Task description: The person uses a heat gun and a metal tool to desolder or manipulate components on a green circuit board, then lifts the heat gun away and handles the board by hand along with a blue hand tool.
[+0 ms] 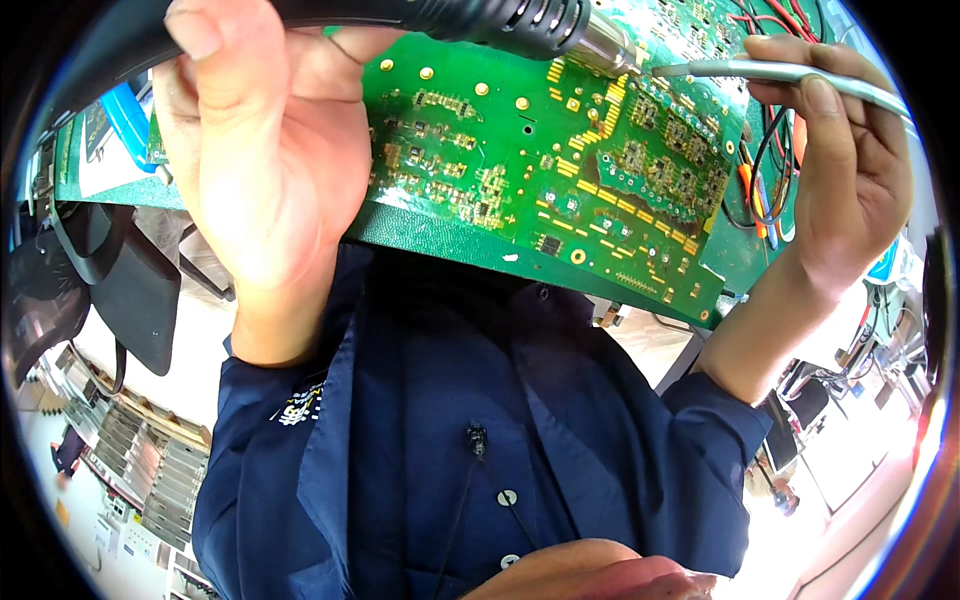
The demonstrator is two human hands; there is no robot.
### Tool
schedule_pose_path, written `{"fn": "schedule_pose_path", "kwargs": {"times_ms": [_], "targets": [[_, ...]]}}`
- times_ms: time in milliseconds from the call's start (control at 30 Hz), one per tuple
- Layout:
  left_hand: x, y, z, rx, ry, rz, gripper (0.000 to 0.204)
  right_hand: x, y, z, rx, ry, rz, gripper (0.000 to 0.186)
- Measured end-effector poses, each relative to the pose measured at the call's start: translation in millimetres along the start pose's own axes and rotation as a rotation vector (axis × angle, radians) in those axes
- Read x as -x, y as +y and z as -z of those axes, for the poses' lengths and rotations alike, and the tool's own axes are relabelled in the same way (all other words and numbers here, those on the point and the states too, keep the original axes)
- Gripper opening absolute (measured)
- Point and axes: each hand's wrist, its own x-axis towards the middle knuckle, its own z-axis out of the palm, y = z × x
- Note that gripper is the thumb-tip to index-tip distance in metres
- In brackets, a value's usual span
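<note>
My left hand [275, 160] is closed round the black handle of a hot-air gun [480, 18], palm toward me, with the fingers partly hidden behind the handle. The gun's metal nozzle [608, 48] points down and right at a large green circuit board [450, 120]. In my right hand [840, 175] is a pair of grey tweezers [760, 69], pinched between thumb and fingers. The tweezer tips reach left to the board, close beside the nozzle's mouth. Whether they grip a part is too small to tell. Small chips and gold pads cover the board.
The board lies on a green mat [400, 228] at the table's near edge. Red and black wires [775, 140] and thin coloured-handled tools lie to its right. A blue curved object [125, 125] is at the left. A black chair [135, 290] stands beyond the left edge.
</note>
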Motion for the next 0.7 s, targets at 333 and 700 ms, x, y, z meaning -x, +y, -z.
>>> {"fn": "schedule_pose_path", "kwargs": {"times_ms": [333, 700], "targets": [[1.7, 1.9, 18.4, 0.151, -0.076, 0.085, 0.059, -0.5, 4.0, 12.7, -0.051, -0.03, -0.041, 0.027], [3.2, 3.4, 27.3, 0.226, -0.112, 0.122, 0.056, 0.4, -6.1, 12.8, 0.043, -0.069, 0.028, 0.027]]}}
